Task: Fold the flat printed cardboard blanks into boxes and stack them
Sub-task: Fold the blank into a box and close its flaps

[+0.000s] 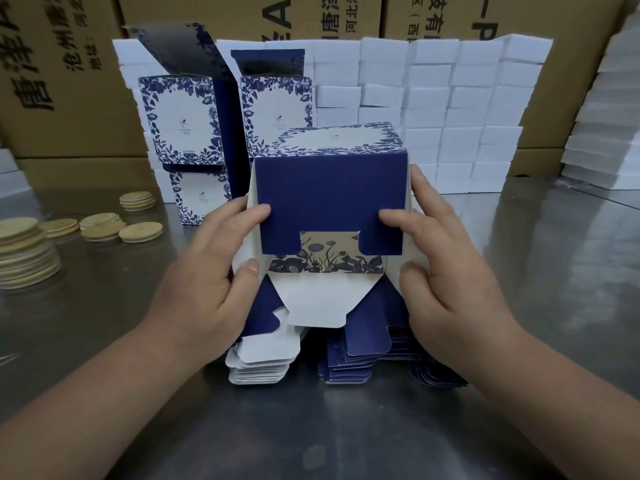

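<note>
Box in hand: you hold the half-formed box point(330, 199) just above the pile of flat blanks point(349, 355), at the centre of the worktop point(104, 341).
Left hand: your left hand point(211, 268) is closed on the box's 9 o'clock wall, forefinger pressing the navy flap point(330, 195), thumb on the white side flap.
Right hand: your right hand point(446, 265) grips the 3 o'clock wall the same way.
Step, as I judge it: closing the bottom; the navy flap is down, the white tongue flap point(311, 299) hangs open at 6 o'clock.
Doing it well: keep both forefingers even so the navy flap lies square, then fold the tongue up so it catches the notch.
Pointing: the unclosed end faces you; the floral panel faces up.
Long axis: appears to run from 6 to 12 o'clock, away from you.
Finished boxes: standing at 11 o'clock point(180, 119).
</note>
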Motion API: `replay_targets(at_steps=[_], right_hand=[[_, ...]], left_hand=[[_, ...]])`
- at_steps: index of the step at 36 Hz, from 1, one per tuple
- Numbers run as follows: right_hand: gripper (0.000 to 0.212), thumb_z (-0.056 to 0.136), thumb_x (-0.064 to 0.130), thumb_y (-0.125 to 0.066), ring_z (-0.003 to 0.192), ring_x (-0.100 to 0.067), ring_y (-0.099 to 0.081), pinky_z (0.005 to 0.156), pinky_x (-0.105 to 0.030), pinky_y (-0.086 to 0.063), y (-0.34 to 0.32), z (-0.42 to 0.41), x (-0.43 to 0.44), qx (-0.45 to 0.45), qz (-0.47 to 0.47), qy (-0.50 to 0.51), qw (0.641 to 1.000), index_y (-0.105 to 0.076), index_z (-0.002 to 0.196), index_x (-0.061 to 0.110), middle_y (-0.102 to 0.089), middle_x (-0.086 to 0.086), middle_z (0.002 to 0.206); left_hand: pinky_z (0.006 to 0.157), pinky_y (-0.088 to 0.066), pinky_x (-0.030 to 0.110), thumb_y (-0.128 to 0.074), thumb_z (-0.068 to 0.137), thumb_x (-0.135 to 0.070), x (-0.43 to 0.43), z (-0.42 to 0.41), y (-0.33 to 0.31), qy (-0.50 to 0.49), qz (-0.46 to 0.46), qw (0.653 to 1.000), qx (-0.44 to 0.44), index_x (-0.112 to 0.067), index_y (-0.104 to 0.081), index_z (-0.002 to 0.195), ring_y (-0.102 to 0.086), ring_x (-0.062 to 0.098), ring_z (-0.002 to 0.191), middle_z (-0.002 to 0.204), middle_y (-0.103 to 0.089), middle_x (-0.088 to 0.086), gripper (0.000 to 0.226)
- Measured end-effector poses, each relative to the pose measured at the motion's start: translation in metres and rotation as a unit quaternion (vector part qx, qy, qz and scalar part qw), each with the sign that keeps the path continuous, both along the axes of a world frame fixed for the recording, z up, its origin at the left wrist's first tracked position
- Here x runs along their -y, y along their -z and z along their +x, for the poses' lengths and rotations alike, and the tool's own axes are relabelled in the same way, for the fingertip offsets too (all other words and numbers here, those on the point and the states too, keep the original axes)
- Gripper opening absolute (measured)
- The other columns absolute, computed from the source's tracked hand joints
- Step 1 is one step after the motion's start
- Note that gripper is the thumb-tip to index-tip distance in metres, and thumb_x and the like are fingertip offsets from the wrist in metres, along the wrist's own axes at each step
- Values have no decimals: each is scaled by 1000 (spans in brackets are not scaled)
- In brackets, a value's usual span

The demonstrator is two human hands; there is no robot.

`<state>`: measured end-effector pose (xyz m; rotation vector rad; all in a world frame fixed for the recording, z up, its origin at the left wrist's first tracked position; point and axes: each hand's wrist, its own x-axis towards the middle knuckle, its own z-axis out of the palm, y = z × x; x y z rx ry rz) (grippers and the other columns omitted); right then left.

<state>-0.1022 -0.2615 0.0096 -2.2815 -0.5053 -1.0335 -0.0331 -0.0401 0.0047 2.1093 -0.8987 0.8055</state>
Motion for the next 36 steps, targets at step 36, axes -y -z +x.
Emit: replay_targets(at_steps=[36], right_hand=[[94, 51, 58, -63, 104, 43, -1, 74, -3, -26, -5, -5, -10, -96, -33, 51, 994, -9, 129, 56, 33, 52, 124]], left_hand=[[112, -23, 21, -71, 58, -48, 5, -11, -8, 50, 78, 995, -46, -40, -3, 145, -19, -3, 139, 155, -20, -14, 111]])
